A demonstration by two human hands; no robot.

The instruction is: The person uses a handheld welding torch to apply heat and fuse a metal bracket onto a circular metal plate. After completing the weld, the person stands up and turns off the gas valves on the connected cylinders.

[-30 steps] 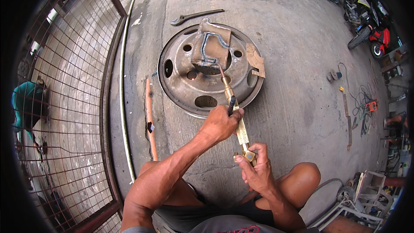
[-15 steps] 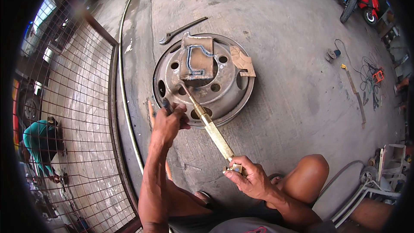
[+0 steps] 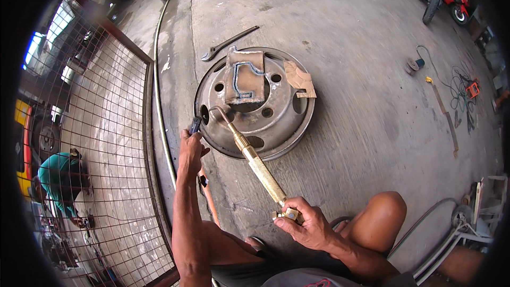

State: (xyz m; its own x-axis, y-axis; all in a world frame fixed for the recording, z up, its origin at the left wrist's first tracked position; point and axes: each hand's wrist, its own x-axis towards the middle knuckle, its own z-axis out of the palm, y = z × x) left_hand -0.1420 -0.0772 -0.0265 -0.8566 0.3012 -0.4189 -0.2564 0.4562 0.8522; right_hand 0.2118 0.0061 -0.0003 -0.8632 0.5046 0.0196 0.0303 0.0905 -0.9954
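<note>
My right hand (image 3: pixel 307 224) is closed round the valve end of a brass gas torch (image 3: pixel 263 172) with a knurled handle. Its bent copper tip points over a steel truck wheel rim (image 3: pixel 289 127). Left of the tip, my left hand (image 3: pixel 191 151) is closed on a small dark lighter (image 3: pixel 195 124) at the rim's near left edge. On the rim lies a rusty metal plate (image 3: pixel 249 82) with a dark-edged outline on it. Beside the plate rests a cut piece of brown cardboard (image 3: pixel 299 78). I see no flame at the torch tip.
An adjustable wrench (image 3: pixel 228 43) lies beyond the rim. A wire mesh fence (image 3: pixel 117 143) and a pale hose (image 3: pixel 157 74) run along the left; a person in green (image 3: pixel 58 180) crouches behind the mesh. At the right are cables, an orange tool (image 3: pixel 472 90) and a motorcycle (image 3: pixel 451 0).
My left hand with the lighter has moved left, away from the torch, and the lighter shows more. The torch stays in my right hand, and the whole view has shifted slightly.
</note>
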